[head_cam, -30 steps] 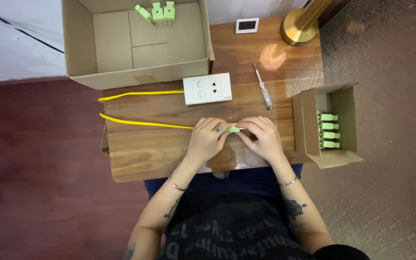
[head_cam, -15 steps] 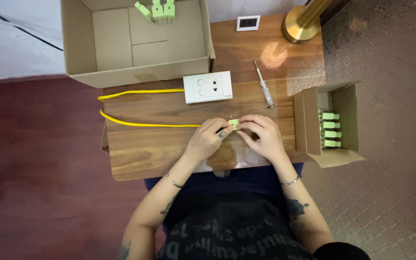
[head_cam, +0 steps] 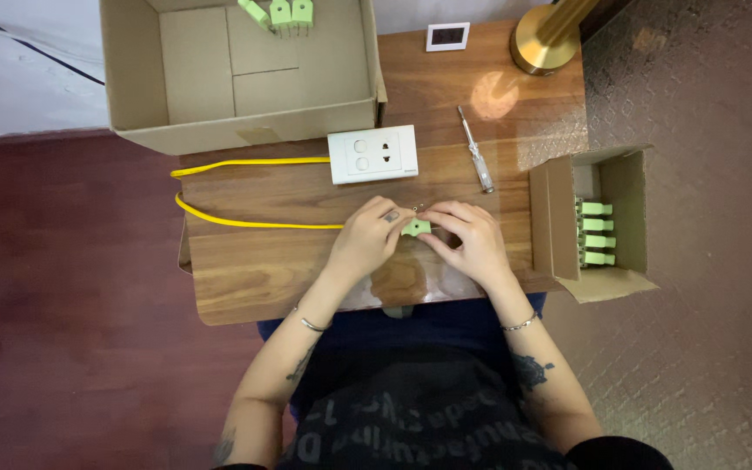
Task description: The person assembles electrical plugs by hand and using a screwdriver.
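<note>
We see the left hand (head_cam: 365,239) and the right hand (head_cam: 473,240) meet over the wooden worktop (head_cam: 289,261), both pinching a small green plug (head_cam: 415,228) between their fingertips. A yellow cable (head_cam: 245,223) runs from the left hand's grip out to the worktop's left edge. Beyond lie a white socket plate (head_cam: 373,154) and a screwdriver (head_cam: 476,150).
</note>
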